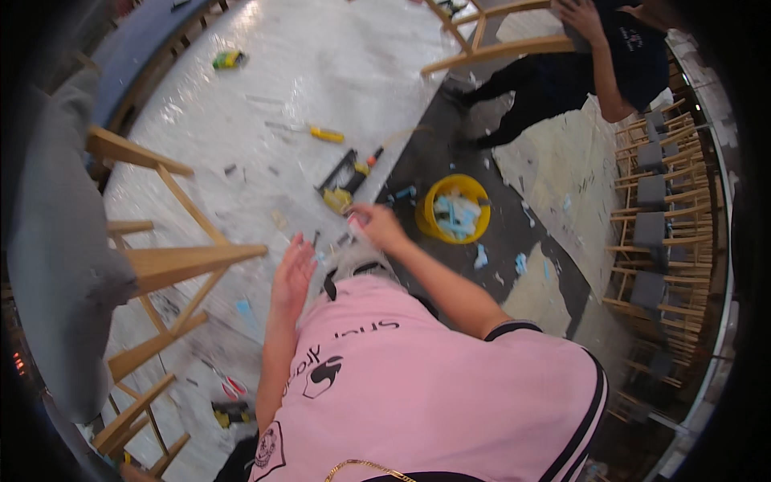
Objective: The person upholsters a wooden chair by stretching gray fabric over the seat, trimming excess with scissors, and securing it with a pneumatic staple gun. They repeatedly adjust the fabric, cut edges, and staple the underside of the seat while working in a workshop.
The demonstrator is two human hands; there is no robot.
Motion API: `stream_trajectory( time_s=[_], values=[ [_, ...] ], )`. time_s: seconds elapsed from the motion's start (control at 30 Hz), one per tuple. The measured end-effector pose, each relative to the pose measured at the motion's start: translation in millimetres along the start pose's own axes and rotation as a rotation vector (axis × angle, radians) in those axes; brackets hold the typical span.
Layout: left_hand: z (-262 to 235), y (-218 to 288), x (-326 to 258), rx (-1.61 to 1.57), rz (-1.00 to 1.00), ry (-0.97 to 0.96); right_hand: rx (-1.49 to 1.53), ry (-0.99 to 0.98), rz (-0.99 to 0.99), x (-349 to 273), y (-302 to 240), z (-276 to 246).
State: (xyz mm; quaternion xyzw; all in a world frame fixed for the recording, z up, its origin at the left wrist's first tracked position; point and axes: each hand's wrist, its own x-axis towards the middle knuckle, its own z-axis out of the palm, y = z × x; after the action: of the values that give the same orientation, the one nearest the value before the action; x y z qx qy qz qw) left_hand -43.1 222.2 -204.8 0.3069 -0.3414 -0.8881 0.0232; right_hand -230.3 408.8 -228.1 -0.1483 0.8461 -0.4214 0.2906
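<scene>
My left hand (294, 273) is raised over the plastic-covered work surface (305, 72), fingers stretched out and nothing visible in them. Just to its right, my right hand (379, 226) has its fingers curled together near a small pale and reddish bit, too blurred to name. Beyond the right fingertips lies a black and yellow staple gun (344, 178) with an orange-red fitting at one end. A screwdriver with a yellow handle (325, 133) lies farther off. Left of my left hand, a chair with a grey padded seat (68, 241) and wooden legs (197, 265) lies tipped over.
A yellow bucket (424, 221) of blue and white scraps stands on the right, with scraps on the floor around it. Red-handled scissors (233, 389) lie lower left. Another person (554, 80) handles a wooden-legged chair at upper right. Rows of chairs (654, 193) line the far right.
</scene>
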Motion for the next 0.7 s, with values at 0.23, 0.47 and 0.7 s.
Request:
stream_trajectory(
  time_s=[0.23, 0.47, 0.7],
  values=[
    [-7.8, 12.0, -2.1, -0.035, -0.036, 0.112, -0.264, 0.603, 0.565, -8.0, 269.5, -150.6],
    [6.2, 35.5, 13.3, 0.074, 0.029, 0.311, 0.406, 0.48, 0.613, -5.7, 302.4, -176.1],
    [101.1, 134.5, -15.1, 0.748, 0.73, 0.535, -0.122, -0.028, 0.001, 171.7, 145.9, -49.4]
  ],
)
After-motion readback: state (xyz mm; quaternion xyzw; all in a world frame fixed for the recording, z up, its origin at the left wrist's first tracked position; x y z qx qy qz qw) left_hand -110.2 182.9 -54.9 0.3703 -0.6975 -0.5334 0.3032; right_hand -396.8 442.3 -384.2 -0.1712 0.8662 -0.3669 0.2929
